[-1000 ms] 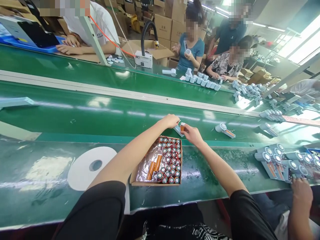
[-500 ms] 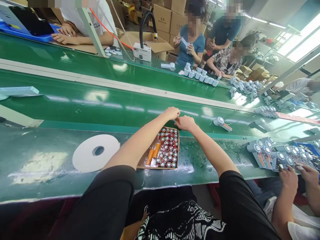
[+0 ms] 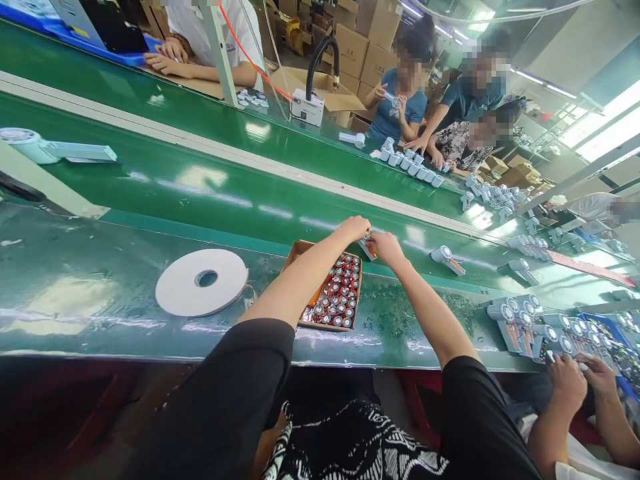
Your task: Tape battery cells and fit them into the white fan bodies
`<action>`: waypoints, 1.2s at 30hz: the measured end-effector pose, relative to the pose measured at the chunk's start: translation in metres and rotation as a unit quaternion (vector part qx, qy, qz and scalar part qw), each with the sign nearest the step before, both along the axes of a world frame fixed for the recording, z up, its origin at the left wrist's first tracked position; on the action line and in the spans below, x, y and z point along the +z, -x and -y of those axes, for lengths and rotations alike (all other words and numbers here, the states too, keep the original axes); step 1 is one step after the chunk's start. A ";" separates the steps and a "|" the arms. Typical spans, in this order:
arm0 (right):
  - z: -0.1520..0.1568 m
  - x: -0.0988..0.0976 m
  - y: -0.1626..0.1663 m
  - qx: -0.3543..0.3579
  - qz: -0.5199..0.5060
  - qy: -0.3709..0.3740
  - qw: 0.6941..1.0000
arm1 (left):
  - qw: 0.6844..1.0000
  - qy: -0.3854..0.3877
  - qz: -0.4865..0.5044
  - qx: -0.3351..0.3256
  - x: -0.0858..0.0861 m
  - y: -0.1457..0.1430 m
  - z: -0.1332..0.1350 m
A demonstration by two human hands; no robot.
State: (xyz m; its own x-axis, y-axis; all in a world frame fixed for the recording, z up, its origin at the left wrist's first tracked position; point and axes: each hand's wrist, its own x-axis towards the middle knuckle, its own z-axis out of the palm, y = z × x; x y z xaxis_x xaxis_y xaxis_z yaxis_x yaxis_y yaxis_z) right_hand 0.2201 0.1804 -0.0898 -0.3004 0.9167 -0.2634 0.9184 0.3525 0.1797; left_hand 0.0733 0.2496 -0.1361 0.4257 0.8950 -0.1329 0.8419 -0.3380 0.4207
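Over the near edge of the belt my left hand point(image 3: 356, 228) and my right hand point(image 3: 386, 247) meet, both closed on a pale handheld fan point(image 3: 367, 250). Part of its handle and a bit of orange show below my fingers; the rest is hidden. Just under my left forearm sits an open cardboard box point(image 3: 327, 327) of orange-wrapped battery cells point(image 3: 340, 287) with red wires. To the left a white roll of tape point(image 3: 175, 283) lies flat on the bench.
Another fan point(image 3: 447, 260) lies on the green belt point(image 3: 280, 230) to the right, and one more point(image 3: 60, 148) at far left. Several fans point(image 3: 520, 320) stand beside a co-worker's hands point(image 3: 570, 380) at right. A metal post point(image 3: 55, 187) rises at left. People sit across the belt.
The view has shifted, and the fan at far left shows more fully. Between my hands the pale handle has come into sight. A person across the belt has reached an arm down toward the parts.
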 end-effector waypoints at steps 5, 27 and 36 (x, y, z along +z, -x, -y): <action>-0.008 -0.016 0.001 -0.006 -0.013 0.027 1.000 | 1.000 0.006 0.002 -0.008 0.004 -0.006 0.001; 0.073 -0.047 -0.083 -0.100 -0.516 -0.071 0.848 | 0.950 -0.233 0.072 0.195 -0.091 0.336 0.340; 0.102 0.030 0.050 0.127 -0.530 0.130 0.828 | 0.915 -0.313 0.039 0.250 -0.024 0.281 0.322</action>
State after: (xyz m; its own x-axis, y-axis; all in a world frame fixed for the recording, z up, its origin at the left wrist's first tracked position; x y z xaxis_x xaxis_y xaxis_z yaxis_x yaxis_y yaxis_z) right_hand 0.1703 0.0785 -0.0594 -0.6642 0.7416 0.0938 0.4005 0.4590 -0.7930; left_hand -0.2079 -0.0724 -0.1599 -0.0712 0.8709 0.4863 0.9328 -0.1146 0.3417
